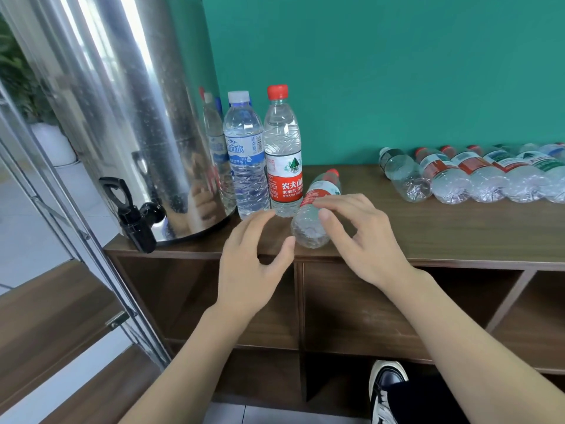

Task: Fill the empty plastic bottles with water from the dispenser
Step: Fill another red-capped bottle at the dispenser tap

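An empty clear bottle (310,228) with a red cap and red label lies on its side on the wooden counter (428,228), base toward me. My right hand (363,240) hovers over it, index fingertip and thumb tip touching its upper side, not wrapped round it. My left hand (247,264) is just left of the bottle's base, fingers loosely curved, thumb close to the base, holding nothing. The steel water dispenser (128,117) stands at the left, with its black tap (134,215) over the counter's corner. Two capped bottles, blue-labelled (244,154) and red-labelled (282,154), stand upright beside it.
Several empty bottles (477,175) lie in a row at the counter's back right, against the green wall. Open cubby shelves (351,307) sit under the counter. A glass door frame (76,240) runs down the left. My shoe (386,390) shows on the floor.
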### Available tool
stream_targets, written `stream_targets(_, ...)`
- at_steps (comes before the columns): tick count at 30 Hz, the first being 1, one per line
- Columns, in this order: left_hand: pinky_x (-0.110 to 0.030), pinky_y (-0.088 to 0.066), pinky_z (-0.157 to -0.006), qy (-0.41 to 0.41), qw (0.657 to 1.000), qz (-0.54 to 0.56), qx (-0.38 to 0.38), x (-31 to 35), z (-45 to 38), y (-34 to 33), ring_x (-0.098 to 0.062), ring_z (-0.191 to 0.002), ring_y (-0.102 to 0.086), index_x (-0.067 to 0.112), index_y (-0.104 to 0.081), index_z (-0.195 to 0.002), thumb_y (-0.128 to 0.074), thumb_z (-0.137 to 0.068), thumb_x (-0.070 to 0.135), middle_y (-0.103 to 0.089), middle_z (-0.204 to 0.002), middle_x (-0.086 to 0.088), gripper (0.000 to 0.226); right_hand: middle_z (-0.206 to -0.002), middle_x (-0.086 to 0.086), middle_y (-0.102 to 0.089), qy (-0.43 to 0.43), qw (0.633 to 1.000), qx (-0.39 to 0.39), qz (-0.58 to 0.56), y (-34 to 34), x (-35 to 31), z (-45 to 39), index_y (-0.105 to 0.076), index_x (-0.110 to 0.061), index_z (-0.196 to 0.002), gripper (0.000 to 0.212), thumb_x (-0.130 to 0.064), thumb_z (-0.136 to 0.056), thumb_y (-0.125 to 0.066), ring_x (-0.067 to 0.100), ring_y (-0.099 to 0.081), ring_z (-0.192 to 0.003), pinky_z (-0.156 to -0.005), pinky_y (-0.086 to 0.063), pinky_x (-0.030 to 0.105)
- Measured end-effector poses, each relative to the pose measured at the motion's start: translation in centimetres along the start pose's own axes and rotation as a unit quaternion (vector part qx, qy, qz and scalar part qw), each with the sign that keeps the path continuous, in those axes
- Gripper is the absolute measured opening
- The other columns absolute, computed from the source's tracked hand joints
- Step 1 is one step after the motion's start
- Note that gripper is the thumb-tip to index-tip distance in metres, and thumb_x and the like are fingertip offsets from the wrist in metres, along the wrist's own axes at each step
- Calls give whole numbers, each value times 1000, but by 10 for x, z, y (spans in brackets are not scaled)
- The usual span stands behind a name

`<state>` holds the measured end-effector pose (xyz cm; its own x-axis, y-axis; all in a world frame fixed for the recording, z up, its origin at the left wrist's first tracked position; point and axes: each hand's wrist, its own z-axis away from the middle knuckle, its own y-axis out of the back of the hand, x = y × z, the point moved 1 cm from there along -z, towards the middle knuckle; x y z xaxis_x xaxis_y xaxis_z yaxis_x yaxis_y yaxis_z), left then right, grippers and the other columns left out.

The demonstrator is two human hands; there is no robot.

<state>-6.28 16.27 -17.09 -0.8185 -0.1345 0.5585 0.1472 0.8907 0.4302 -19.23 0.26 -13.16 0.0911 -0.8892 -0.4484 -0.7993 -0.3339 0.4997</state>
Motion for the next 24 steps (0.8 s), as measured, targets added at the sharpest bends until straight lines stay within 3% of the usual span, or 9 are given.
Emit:
stream_targets(4, -34, -48, -110, -63, 998, 27, -15, 8, 4, -6, -10, -137, -52, 20, -53, -146, -69, -91, 51, -58, -146, 2, 65, -112, -13, -74, -39, 992, -8, -121, 1, -10, 4, -76, -22, -115, 30, -35, -105, -51, 9, -64, -113, -98, -48, 26)
stream_targets(8, -41, -51, -109, -53, 998, 18, -21, 10, 6, -5, -13, -139, -52, 32, -48, -146, -73, -85, 55, -56, -149, 1, 70, -103, -9, -77, -98, 967, -28, -236, 0, -17, 4, -77, -17, -109, 32, -34, -105, -51, 10, -70, -105, -94, -53, 27)
stream_targets(11, -26, -53, -102, -23, 999, 33, 1, 11, 7, 2, -3, -130, -56, 31, -55, -140, -78, -86, 45, -59, -139, 9, 61, -100, -8, -77, -132, 964, -6, -231, -2, -15, 1, -77, -16, -110, 30, -38, -103, -56, 7, -70, -102, -92, -53, 25)
stream_targets(14, -9, -46, -98, -9, 999, 37, 27, 9, 14, 12, -1, -124, -58, 22, -63, -134, -89, -80, 23, -64, -133, 5, 60, -106, -11, -74, -163, 975, 12, -149, -5, -8, -4, -73, -20, -116, 25, -35, -101, -62, 1, -67, -97, -83, -52, 16)
stream_targets(17, -15, -49, -98, -19, 998, 37, 56, 3, 25, 29, -12, -120, -64, 16, -66, -128, -91, -75, 17, -68, -126, 3, 58, -125, -5, -64, -174, 983, 11, -65, -11, 1, -9, -65, -20, -131, 38, -40, -98, -62, 5, -60, -111, -93, -53, 29)
stream_targets(20, -22, -52, -97, -39, 994, 47, 87, -3, 35, 51, -15, -116, -67, 25, -62, -126, -85, -74, 22, -68, -122, 7, 57, -141, -4, -53, -199, 979, -16, -35, -17, 3, -13, -55, -24, -142, 51, -50, -98, -58, 11, -51, -127, -103, -47, 34)
stream_targets(22, -27, -55, -93, -32, 993, 69, 86, -7, 40, 64, -18, -115, -69, 29, -60, -127, -80, -75, 29, -68, -122, 7, 55, -139, -3, -56, -221, 973, -35, -57, -20, 1, -17, -49, -29, -147, 55, -55, -99, -54, 13, -57, -121, -99, -46, 29)
stream_targets(24, -28, -56, -89, -21, 993, 91, 70, -13, 46, 75, -16, -113, -69, 23, -59, -127, -77, -77, 32, -68, -122, 5, 54, -119, -3, -68, -237, 963, -48, -119, -24, -3, -20, -48, -31, -147, 53, -56, -100, -51, 8, -67, -97, -86, -49, 20)
